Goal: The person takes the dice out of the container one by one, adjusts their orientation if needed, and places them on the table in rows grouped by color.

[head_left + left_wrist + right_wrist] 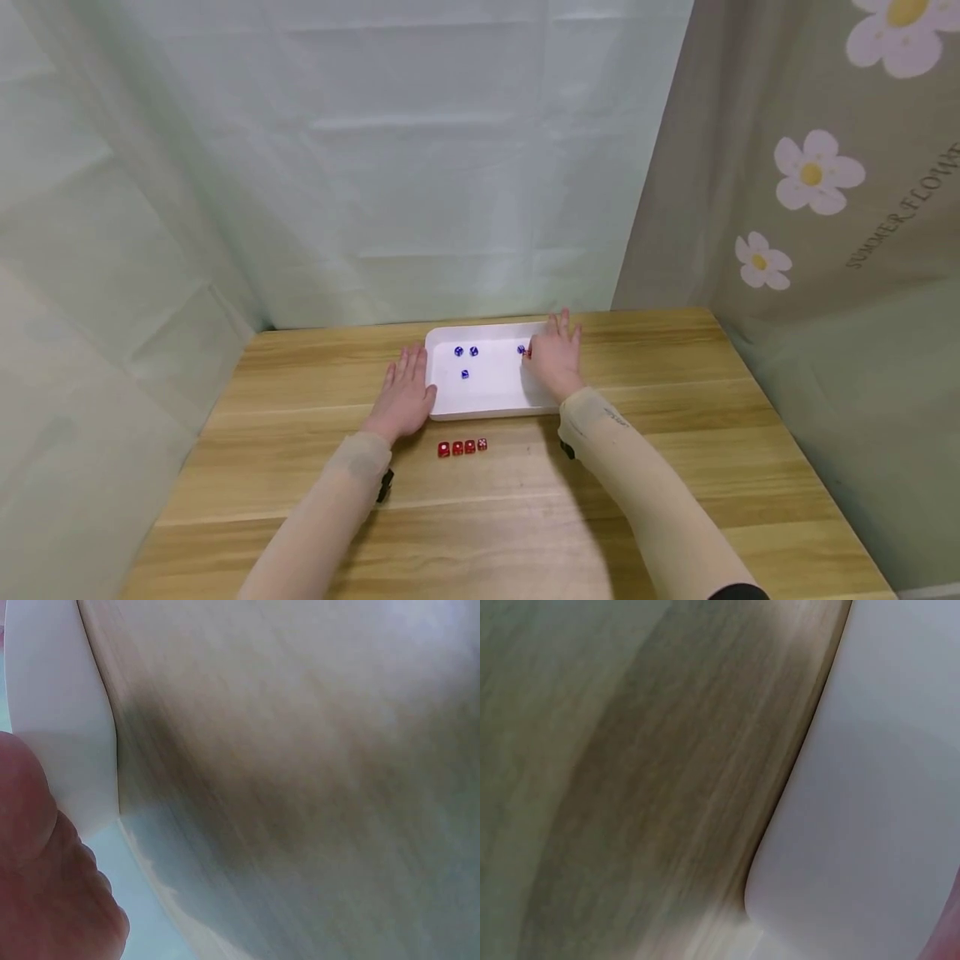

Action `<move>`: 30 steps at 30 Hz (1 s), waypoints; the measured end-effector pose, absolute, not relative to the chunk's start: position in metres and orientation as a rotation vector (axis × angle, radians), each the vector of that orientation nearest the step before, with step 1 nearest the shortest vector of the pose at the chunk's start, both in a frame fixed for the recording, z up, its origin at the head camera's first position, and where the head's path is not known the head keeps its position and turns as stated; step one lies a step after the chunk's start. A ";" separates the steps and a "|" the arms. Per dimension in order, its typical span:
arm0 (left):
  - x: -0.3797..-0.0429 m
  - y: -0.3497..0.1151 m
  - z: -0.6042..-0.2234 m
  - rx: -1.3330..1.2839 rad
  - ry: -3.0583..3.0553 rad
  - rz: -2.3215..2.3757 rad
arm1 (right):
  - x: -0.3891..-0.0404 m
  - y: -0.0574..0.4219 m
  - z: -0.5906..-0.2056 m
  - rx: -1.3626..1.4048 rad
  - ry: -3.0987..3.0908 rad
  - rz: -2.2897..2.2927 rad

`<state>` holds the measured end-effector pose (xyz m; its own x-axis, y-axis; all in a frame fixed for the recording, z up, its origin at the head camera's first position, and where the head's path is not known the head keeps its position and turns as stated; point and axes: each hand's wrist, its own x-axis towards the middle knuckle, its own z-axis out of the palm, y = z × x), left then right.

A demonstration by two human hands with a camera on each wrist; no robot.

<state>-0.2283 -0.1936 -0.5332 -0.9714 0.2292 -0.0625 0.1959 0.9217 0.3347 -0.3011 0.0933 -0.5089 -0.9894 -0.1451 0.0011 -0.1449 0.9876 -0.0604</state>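
A white tray [491,412] lies on the table, with three blue dice [465,374] in its left half and another blue die [521,349] toward the right. My left hand [403,398] rests flat along the tray's left end, fingers straight and thumb at the rim. Over the right part of the tray, my right hand [557,360] pinches a red die [527,354] beside that blue die, its other fingers spread upward. In the left wrist view the thumb [22,802] touches the tray's white side [60,697]. The right wrist view shows mostly the tray wall [855,810].
Several red dice [457,448] stand in a row on the wooden table [480,517] in front of the tray. A pale curtain [450,167] hangs behind the table's back edge, and a flowered curtain [825,333] is at the right.
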 end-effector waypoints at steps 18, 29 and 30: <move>-0.229 -0.196 -0.536 0.321 2.990 0.505 | -0.299 0.094 -0.511 -0.235 3.127 -0.127; -0.227 -0.193 -0.537 0.320 2.983 0.509 | -0.296 0.104 -0.512 -0.261 3.109 -0.271; -0.228 -0.194 -0.538 0.321 2.983 0.505 | -0.296 0.104 -0.511 -0.267 3.109 -0.285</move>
